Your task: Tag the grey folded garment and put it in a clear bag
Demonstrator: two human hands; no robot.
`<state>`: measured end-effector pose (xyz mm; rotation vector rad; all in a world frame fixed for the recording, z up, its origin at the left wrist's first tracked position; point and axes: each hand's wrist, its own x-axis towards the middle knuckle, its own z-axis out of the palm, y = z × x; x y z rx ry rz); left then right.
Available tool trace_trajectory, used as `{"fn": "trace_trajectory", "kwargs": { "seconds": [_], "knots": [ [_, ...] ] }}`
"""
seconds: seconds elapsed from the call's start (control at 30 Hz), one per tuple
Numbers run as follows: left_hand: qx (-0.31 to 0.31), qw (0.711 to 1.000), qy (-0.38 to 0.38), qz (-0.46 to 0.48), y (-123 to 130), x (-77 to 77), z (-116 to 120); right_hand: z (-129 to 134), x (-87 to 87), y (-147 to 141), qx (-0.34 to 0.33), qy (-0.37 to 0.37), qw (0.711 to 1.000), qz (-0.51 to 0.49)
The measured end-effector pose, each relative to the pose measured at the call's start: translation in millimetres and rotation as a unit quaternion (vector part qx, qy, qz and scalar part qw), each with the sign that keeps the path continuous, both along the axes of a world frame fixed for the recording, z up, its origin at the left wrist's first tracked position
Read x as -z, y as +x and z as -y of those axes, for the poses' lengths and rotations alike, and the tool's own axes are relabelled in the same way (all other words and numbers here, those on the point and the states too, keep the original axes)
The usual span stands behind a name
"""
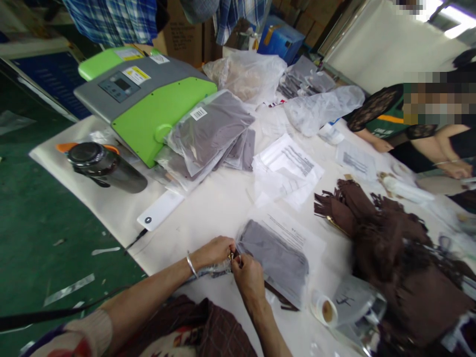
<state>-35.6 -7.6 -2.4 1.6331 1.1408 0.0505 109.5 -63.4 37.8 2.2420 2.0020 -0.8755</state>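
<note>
My left hand [217, 249], with a bangle at the wrist, is closed in a pinch on a small gold-coloured metal clasp [231, 256]. Right beside it, my right hand [250, 275] pinches a dark brown strap [237, 254] at the clasp. The fingers cover most of both. A brown strip [284, 296] shows past my right wrist; whether it is the same strap I cannot tell. Just beyond my hands lies a grey pouch in clear plastic [275, 255], over a printed sheet [297, 230]. Some crumpled clear plastic [214, 268] lies under my left wrist.
Brown fringed bags [394, 258] are piled at right, near a tape roll [324, 308]. A green and grey machine [148, 104], bagged grey goods [211, 131], a dark bottle [111, 168] and a white power bank [159, 210] stand left. Another person's hands [455, 168] are at far right.
</note>
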Motion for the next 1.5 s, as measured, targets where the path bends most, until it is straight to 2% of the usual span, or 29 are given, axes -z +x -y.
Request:
{"fn": "trace_trajectory", "kwargs": {
  "seconds": [0.6,1.07,1.5],
  "knots": [
    [-0.013,1.0,-0.014,0.011,0,2.1,0,2,7.7,9,0.011,-0.015,1.0,-0.021],
    [-0.027,0.999,-0.038,0.024,0,1.2,0,-8,10.1,6,0.01,-0.048,0.999,-0.019],
    [-0.041,0.997,-0.06,0.028,-1,13.4,4,-6,11.6,6,0.011,-0.041,0.999,0.003]
  ]
}}
